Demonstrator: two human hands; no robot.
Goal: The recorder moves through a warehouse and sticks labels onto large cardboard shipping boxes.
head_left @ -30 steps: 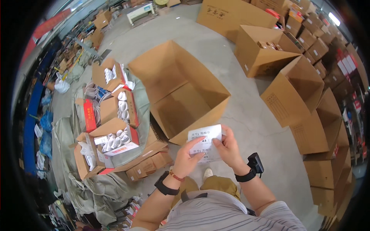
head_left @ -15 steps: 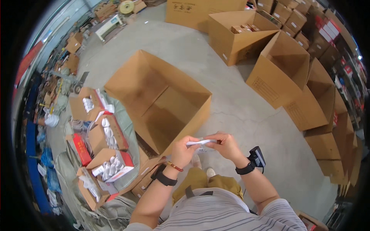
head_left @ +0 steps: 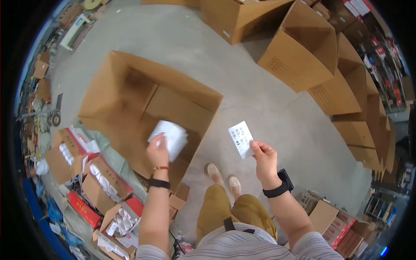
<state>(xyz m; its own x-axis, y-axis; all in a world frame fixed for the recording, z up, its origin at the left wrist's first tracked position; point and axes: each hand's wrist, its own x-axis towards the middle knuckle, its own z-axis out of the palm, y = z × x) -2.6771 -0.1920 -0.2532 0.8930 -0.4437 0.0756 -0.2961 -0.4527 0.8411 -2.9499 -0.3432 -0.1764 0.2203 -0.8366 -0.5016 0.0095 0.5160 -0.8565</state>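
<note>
My left hand (head_left: 158,151) grips a small stack of white paper labels (head_left: 171,138), blurred by motion, over the near right part of a large open cardboard box (head_left: 186,93). Between the thumb and fingers of my right hand (head_left: 265,158) is a single white label (head_left: 241,139) with dark print, held face up above the grey floor. The two hands are well apart. That big box shows only bare brown cardboard walls and bottom where it is not covered by my hand and the labels.
Several opened shoe boxes (head_left: 106,184) with white-wrapped contents lie at the left on a grey-green cover. Large open cartons (head_left: 299,52) curve along the right side. More red and white boxes (head_left: 338,229) stand at the lower right. My feet are on the concrete floor (head_left: 277,110).
My hands, together on the white labels before, have separated. The left has moved left over the big box with the stack; the right holds one label out. The view has shifted, too.
</note>
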